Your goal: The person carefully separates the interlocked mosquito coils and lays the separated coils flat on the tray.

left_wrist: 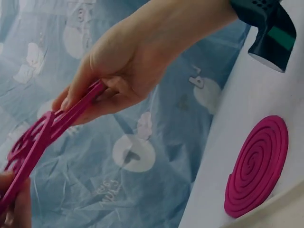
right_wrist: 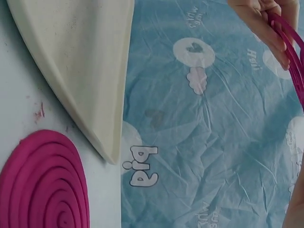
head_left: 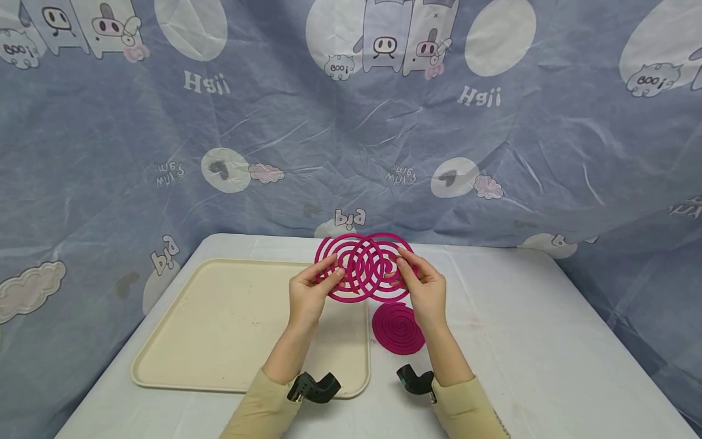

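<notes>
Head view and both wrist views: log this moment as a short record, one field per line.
Held: two overlapping magenta spiral coils, raised above the white table
Left hand: pinches their left side
Right hand: pinches their right side
On table: tightly wound magenta coil, lying flat beside the cream tray, not touching it
Debris: reddish crumbs near that coil and the tray
Wrists: a black wrist camera on each
Backdrop: blue printed cloth

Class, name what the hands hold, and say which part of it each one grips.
Overlapping pink spiral coils: the left hand pinches their left side, the right hand their right side.
</notes>
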The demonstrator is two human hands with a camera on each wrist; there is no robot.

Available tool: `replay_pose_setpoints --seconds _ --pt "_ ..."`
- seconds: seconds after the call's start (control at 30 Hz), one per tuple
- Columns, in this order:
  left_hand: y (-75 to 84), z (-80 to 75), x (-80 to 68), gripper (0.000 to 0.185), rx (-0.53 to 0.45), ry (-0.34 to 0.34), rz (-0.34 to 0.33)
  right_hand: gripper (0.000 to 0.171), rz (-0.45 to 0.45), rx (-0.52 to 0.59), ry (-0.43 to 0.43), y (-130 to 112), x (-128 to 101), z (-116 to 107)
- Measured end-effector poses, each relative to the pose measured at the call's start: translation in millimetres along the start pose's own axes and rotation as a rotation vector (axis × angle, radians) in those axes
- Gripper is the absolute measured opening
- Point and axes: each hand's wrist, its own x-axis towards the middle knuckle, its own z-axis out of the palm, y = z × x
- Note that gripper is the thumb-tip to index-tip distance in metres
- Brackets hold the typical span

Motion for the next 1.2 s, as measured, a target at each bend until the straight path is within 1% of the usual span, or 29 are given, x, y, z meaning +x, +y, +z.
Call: replay_pose_setpoints --seconds 0.03,0.07,0.13,0.2,0.27,0.3,0.33,0.37,0.4,0.43,0.5,0.57,0.67,0.77,0.83,0.93,1.07,1.13,1.2 --pt "-0.1 -1.4 0.1 0.032 0.005 -0.031 0.011 0.029 0.006 0.001 -0.028 -1 1 -3" --pt "0.3 -3.7 0.5 0.032 0.012 -0.073 0.016 0.028 0.013 -0.003 -0.077 -2 2 -6" --pt "1.8 -10.3 1.8 0.032 0.038 -0.19 0.022 0.025 0.038 -0.025 -0.208 -5 3 -16" --pt "4.1 -17.6 3.5 0.033 0.087 -0.321 0.017 0.023 0.063 -0.08 -0.364 -8 5 -25" --pt "6.3 -23.8 4.9 0.034 0.146 -0.443 -0.003 0.023 0.082 -0.164 -0.513 -11 7 -32" --pt "7.0 -26.2 5.6 0.034 0.176 -0.493 -0.014 0.023 0.089 -0.2 -0.567 -12 7 -35" --pt "7.7 -27.9 6.1 0.034 0.207 -0.528 -0.025 0.023 0.094 -0.236 -0.605 -13 8 -36" --pt "8.1 -29.0 6.5 0.035 0.23 -0.55 -0.035 0.024 0.097 -0.259 -0.632 -14 8 -36" --pt "8.1 -29.5 6.9 0.035 0.247 -0.561 -0.042 0.024 0.1 -0.267 -0.645 -14 8 -36" --pt "7.9 -29.4 7.1 0.036 0.255 -0.559 -0.05 0.025 0.1 -0.281 -0.64 -14 8 -35" --pt "7.6 -27.9 6.9 0.038 0.255 -0.527 -0.057 0.027 0.097 -0.278 -0.611 -14 8 -33" --pt "7.1 -25.8 6.3 0.039 0.238 -0.483 -0.059 0.028 0.089 -0.273 -0.567 -14 7 -30" --pt "6.9 -23.2 5.3 0.04 0.2 -0.439 -0.048 0.029 0.075 -0.267 -0.507 -14 6 -27" --pt "6.5 -21.9 5.2 0.039 0.161 -0.425 -0.034 0.029 0.069 -0.263 -0.457 -14 5 -24" --pt "7.0 -21.7 5.4 0.039 0.149 -0.425 -0.028 0.029 0.067 -0.249 -0.443 -13 5 -23" --pt "9.1 -23.1 5.8 0.039 0.17 -0.449 -0.031 0.029 0.065 -0.231 -0.458 -13 5 -23" --pt "13.9 -27.8 6.4 0.036 0.26 -0.529 -0.019 0.029 0.068 -0.24 -0.516 -16 5 -27" --pt "15.5 -29.5 6.8 0.033 0.29 -0.557 -0.011 0.029 0.068 -0.245 -0.541 -17 5 -30" --pt "15.9 -29.7 7.1 0.033 0.279 -0.561 -0.014 0.029 0.067 -0.235 -0.551 -18 5 -31"
